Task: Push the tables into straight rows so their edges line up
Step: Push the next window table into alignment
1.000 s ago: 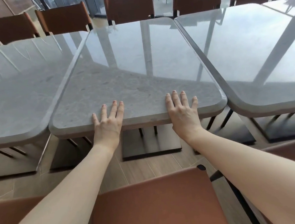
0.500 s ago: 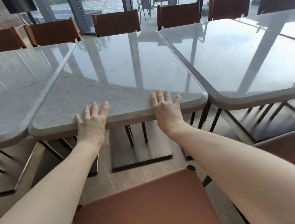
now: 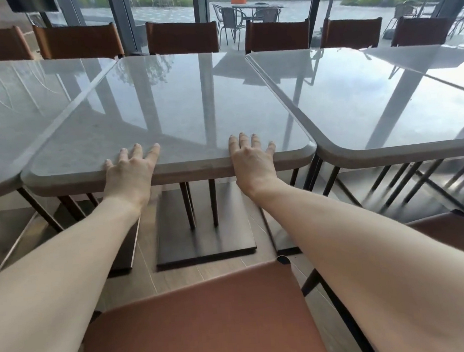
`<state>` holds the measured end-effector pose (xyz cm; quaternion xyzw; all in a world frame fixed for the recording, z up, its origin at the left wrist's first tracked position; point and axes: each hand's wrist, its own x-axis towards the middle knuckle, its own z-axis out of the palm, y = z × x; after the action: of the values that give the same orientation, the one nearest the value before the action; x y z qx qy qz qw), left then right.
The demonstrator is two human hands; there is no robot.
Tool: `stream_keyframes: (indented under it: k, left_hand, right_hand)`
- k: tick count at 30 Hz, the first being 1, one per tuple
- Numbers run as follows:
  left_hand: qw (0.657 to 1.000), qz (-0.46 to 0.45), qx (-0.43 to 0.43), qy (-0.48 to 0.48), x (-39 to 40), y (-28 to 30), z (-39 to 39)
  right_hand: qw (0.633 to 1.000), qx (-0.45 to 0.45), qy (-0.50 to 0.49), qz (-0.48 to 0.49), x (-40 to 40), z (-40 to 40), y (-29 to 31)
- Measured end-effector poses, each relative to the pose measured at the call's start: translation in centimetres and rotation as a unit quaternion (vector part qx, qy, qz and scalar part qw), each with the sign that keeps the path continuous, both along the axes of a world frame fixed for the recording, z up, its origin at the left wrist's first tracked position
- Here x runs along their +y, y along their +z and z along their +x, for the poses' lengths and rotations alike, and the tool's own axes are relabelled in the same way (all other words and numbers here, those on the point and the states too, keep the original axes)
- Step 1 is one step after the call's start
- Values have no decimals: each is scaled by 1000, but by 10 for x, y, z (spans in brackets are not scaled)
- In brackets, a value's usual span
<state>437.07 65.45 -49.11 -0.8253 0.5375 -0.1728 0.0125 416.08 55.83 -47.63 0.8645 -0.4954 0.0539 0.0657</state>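
Middle table (image 3: 170,111): left hand (image 3: 129,174) and right hand (image 3: 250,162) flat-fingered on near edge, gripping nothing; near edge roughly level with neighbours, alignment seemingly nearly finished.

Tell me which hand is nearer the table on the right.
Right. The right hand rests on the middle table near its right corner, close to the right table. The left hand rests toward the left corner, farther off.

The middle table (image 3: 164,106) is touching the left table (image 3: 12,109) and the right table (image 3: 372,103) along its sides. A brown chair (image 3: 203,325) stands near its front edge, between both arms.
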Motion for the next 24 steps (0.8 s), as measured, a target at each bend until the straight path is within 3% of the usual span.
stream_keyframes:
  k: [19,24]
  left_hand:
    - [999,24,25,8,22,6,-11]
    - [991,92,89,42,28,19,-33]
  right_hand:
    - [1000,-9,-8,13,15,-6,0]
    - [998,-27,-2,57,16,-9,9]
